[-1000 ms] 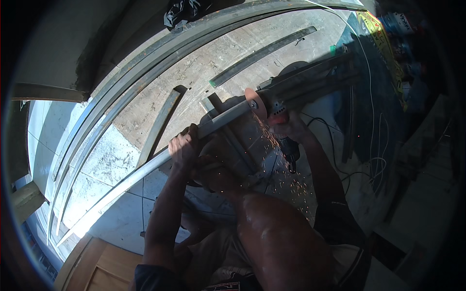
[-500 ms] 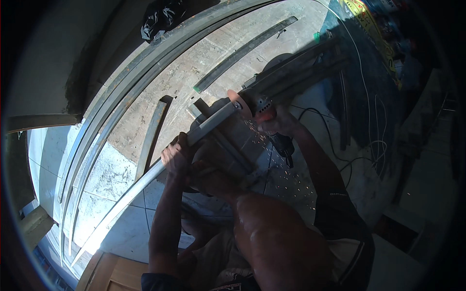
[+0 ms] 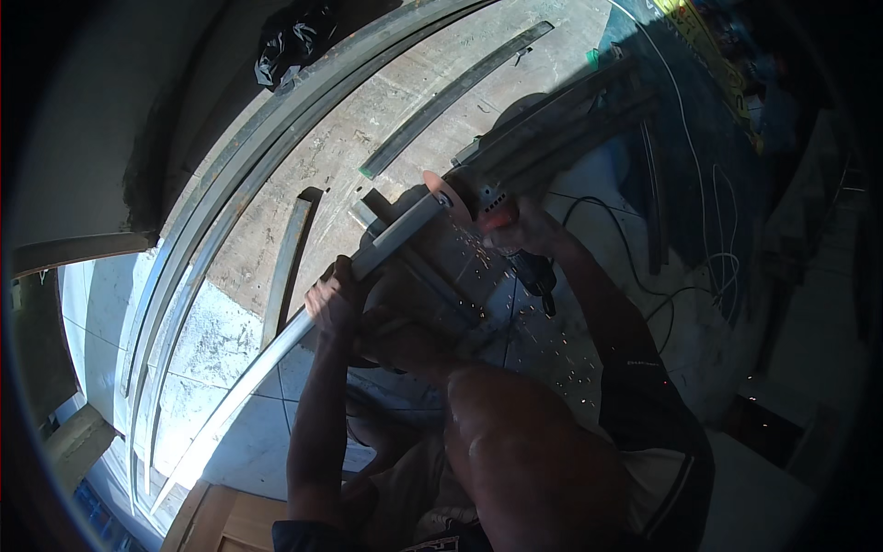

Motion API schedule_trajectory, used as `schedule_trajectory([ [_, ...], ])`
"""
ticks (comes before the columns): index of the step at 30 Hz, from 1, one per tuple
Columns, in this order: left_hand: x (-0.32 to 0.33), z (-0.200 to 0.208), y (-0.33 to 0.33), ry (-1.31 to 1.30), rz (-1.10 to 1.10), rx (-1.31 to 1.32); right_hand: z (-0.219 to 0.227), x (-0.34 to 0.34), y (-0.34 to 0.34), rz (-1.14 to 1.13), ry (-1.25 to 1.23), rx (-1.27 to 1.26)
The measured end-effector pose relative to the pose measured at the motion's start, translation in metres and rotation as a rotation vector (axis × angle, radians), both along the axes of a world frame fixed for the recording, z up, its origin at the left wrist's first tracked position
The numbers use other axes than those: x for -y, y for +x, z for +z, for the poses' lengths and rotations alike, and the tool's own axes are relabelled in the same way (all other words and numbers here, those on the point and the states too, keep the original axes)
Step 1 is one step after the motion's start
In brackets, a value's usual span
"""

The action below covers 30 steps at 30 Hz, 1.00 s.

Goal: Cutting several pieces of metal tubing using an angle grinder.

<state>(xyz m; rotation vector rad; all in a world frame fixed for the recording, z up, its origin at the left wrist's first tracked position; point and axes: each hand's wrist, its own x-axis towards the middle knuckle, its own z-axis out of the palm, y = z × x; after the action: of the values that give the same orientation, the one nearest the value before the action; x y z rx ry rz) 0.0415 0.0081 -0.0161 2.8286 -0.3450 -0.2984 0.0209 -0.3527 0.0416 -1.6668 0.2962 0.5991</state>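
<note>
My left hand [image 3: 333,299] is wrapped round a long pale metal bar [image 3: 397,241], which slants from the lower left up to the middle. In my right hand [image 3: 529,230] is an angle grinder [image 3: 501,210] with a reddish-brown disc [image 3: 445,195]. The disc meets the bar's upper right end, and orange sparks [image 3: 483,267] spray down from there. Under the bar lies a short crossing metal piece [image 3: 368,213]. My foot, in shadow, is beside the bar just right of my left hand.
Long metal bars [image 3: 244,147] curve along the left and top. Shorter bars [image 3: 460,97] [image 3: 290,262] lie on the floor. Dark bars [image 3: 570,120] are stacked beyond the grinder. A black cord [image 3: 621,253] loops at the right. A wooden panel [image 3: 225,520] is at lower left, a black plastic bag [image 3: 292,46] at the top.
The view has shifted slightly. Both hands keep their hold on the bar and the angle grinder, and the sparks continue, spread a little differently.
</note>
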Motion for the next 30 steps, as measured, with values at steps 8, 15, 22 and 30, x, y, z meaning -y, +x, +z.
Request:
schedule_trajectory([
  [8,-0.004,-0.012,-0.004,0.068,0.009,-0.102,0.014,-0.012,0.003,-0.025,-0.01,0.064],
  [15,-0.006,-0.02,-0.006,0.021,0.006,0.1,0.016,-0.011,0.008,-0.028,-0.01,0.0],
  [22,-0.001,-0.008,-0.006,-0.012,0.04,-0.046,0.006,-0.017,-0.004,-0.124,-0.066,0.122],
  [30,0.0,-0.004,-0.003,-0.018,0.022,0.054,0.016,-0.017,-0.012,-0.098,0.022,0.014],
])
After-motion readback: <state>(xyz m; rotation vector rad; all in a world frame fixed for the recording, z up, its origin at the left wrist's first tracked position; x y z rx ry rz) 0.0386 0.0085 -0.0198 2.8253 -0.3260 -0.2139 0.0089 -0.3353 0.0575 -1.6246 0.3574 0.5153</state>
